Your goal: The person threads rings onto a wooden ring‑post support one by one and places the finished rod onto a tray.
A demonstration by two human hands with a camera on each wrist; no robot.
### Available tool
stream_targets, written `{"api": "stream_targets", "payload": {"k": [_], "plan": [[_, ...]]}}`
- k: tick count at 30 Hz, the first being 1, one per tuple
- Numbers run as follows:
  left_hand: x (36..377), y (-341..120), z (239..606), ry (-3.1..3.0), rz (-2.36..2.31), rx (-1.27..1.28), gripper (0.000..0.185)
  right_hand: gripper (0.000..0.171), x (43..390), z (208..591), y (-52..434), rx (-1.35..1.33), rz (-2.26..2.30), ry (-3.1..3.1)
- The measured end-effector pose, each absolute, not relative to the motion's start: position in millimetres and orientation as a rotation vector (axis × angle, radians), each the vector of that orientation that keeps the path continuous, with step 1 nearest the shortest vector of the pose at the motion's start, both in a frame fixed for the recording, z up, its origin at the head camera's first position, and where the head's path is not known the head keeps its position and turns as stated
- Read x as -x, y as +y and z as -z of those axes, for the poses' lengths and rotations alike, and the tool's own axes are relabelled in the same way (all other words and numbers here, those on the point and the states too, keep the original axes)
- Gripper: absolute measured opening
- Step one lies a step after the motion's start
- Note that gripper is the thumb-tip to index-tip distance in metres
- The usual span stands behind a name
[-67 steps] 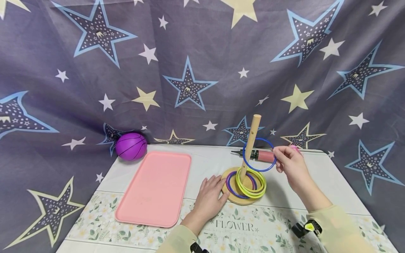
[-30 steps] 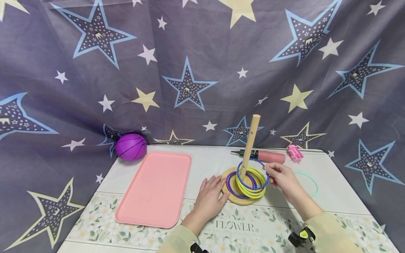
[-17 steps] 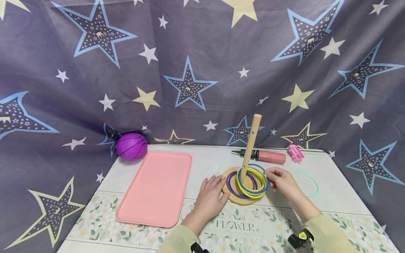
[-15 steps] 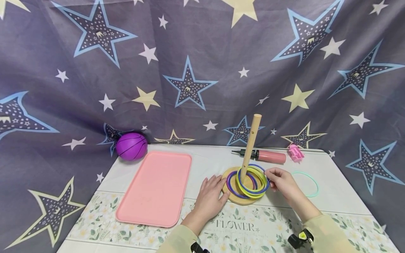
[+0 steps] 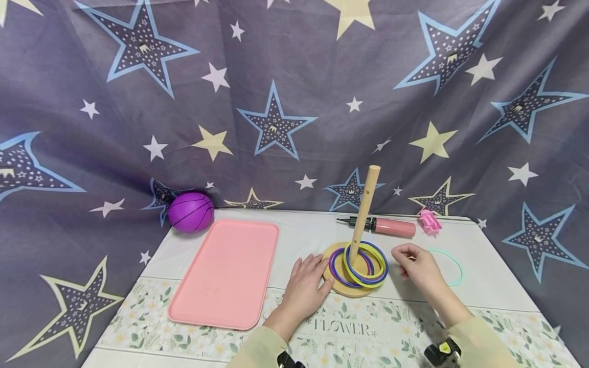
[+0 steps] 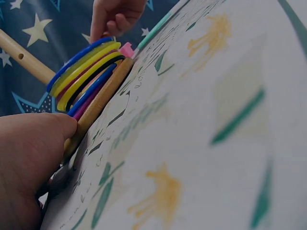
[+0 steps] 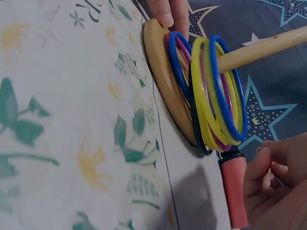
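A wooden ring-toss stand has an upright peg (image 5: 365, 204) on a round base (image 5: 348, 293). Several rings circle the peg; a blue ring (image 7: 244, 117) is uppermost, over yellow rings (image 6: 85, 73), with a dark one under them. Lower down, another blue ring (image 7: 176, 67) and a purple-pink one lie at the base. My left hand (image 5: 303, 289) rests on the base's left edge, fingers extended. My right hand (image 5: 418, 267) is just right of the rings, loosely curled and holding nothing, a gap between it and the blue ring in the head view.
A mint-green ring (image 5: 460, 266) lies on the table right of my right hand. Behind the stand are a hand pump (image 5: 394, 228) and a small pink plastic piece (image 5: 430, 223). To the left sit a pink tray (image 5: 225, 276) and a purple ball (image 5: 191, 212). A starry cloth (image 5: 294, 61) hangs behind.
My right hand has lowered the blue ring along the peg onto the yellow rings, let go of it and drawn back slightly right. My left hand has stayed on the base.
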State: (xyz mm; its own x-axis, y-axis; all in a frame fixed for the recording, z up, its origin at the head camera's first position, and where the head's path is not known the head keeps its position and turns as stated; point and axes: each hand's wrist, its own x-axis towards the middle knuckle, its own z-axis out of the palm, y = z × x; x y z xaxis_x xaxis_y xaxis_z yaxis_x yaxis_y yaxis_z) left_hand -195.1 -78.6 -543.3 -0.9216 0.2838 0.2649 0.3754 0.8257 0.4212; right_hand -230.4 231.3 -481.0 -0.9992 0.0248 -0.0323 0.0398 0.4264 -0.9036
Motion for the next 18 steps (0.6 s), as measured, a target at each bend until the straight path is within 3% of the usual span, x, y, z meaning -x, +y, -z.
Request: {"api": "stream_targets", "payload": {"k": [18], "plan": [[195, -79, 543, -2.807, 0.731, 0.518, 0.057, 0.022, 219, 481, 273, 0.044, 1.393, 3.090]]}}
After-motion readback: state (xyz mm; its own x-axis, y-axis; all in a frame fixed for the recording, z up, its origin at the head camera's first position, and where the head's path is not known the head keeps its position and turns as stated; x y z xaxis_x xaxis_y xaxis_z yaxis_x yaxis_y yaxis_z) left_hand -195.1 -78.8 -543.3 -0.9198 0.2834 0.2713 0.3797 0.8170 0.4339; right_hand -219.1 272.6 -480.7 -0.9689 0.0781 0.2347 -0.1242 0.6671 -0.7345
